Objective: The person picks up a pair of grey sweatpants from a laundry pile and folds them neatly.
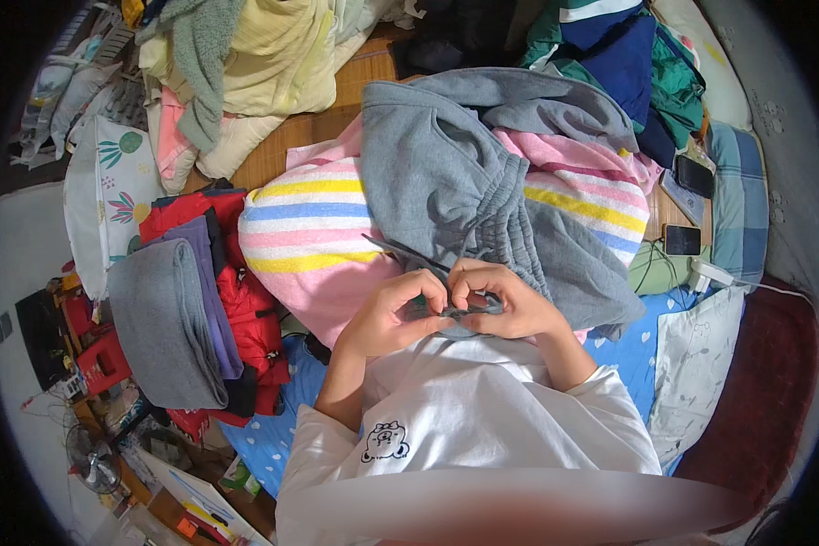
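Grey sweatpants (430, 164) with a gathered elastic waistband (512, 232) are spread over my lap, on a pink towel-like cloth (307, 225) with yellow, blue and white stripes. Close to my body, my left hand (403, 307) and my right hand (505, 300) face each other, fingers bent, pinching a small piece of grey fabric (478, 310) between them. A dark, narrow, flat strip (406, 252) sticks out up and left from my fingers. It looks like a drawstring, but its inner end is hidden by the hands.
Folded clothes, a grey one (164, 321) on top, are stacked at the left beside a red garment (252, 321). Yellow bedding (273, 61) lies at the far left, green and navy clothing (614, 61) at the far right. Two phones (682, 240) and a white power strip (713, 273) sit on the right.
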A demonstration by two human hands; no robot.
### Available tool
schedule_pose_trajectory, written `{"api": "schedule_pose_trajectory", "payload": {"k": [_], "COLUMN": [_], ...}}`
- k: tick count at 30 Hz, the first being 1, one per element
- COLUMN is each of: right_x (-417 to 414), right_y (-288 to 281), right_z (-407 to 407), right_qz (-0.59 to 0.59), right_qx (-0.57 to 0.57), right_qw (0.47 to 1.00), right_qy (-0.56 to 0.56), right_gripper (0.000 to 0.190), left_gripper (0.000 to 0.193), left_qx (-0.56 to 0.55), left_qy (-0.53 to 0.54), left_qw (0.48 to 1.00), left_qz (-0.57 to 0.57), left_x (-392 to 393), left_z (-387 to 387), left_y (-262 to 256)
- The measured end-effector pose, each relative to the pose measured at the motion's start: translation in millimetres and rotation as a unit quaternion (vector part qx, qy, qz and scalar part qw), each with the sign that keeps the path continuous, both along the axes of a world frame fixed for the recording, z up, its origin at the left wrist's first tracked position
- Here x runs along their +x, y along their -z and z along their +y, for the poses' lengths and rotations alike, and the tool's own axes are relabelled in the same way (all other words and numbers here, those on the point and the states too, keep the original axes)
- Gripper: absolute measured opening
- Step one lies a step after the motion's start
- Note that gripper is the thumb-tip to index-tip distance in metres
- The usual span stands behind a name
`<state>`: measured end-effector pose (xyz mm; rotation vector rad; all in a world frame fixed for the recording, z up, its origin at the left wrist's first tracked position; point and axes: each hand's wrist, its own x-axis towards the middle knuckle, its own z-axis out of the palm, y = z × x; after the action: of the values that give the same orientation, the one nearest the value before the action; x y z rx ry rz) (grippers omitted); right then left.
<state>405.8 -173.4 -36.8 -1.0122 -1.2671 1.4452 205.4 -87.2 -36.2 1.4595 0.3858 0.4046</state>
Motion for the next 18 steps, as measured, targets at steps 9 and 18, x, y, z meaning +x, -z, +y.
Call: {"api": "schedule_pose_trajectory", "payload": {"k": [9,18], "right_x": [16,2], "right_y": [-3,23], "right_z": [0,-8], "right_qz": [-0.056,0.266], "right_qx": [0.009,-0.132], "right_qw": [0.998,0.955], "right_qy": [0.007,0.012], "right_gripper": [0.008,0.009], "left_gripper": [0.019,0.025], "left_qx": [-0.074,-0.103], "left_qy": [-0.003,-0.011], "left_qw": [0.997,0.994], "left_qz": [0.003,-0.02], "left_x": [1,0], "left_z": [2,3], "left_y": [6,8]}}
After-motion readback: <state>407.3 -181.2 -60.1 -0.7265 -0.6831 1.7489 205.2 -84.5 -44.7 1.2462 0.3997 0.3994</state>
